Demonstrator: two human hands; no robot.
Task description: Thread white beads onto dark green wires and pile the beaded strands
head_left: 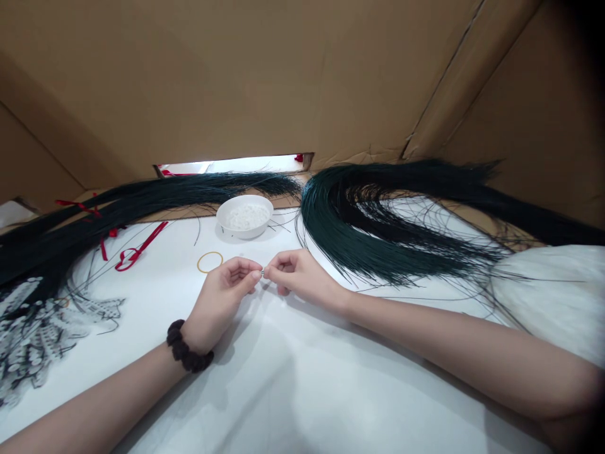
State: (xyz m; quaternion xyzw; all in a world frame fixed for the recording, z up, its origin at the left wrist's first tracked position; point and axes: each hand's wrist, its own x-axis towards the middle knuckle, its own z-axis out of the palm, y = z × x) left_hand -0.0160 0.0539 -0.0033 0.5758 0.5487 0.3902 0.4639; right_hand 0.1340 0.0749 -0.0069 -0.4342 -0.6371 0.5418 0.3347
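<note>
My left hand [222, 296], with a dark beaded band [186, 350] at its wrist, pinches between thumb and fingertips. My right hand [307, 280] comes in from the right, its fingers closed in a pinch that almost meets the left one. A tiny dark-and-pale piece [263, 273] shows between the two sets of fingertips, too small to name. Just beyond the hands stands a white bowl [222, 221] with small white bits [248, 217] in it. Beside my left hand a thin yellow ring [209, 253] lies flat on the white table surface [265, 391].
Dark green strands [340, 233] curve in a thick bundle at the right; another strand bundle [165, 192] lies at the left. Pale tag-like pieces [51, 334] cluster lower left, near red ribbon [142, 249]. White plastic [558, 290] sits at right. Cardboard walls [227, 82] enclose the back.
</note>
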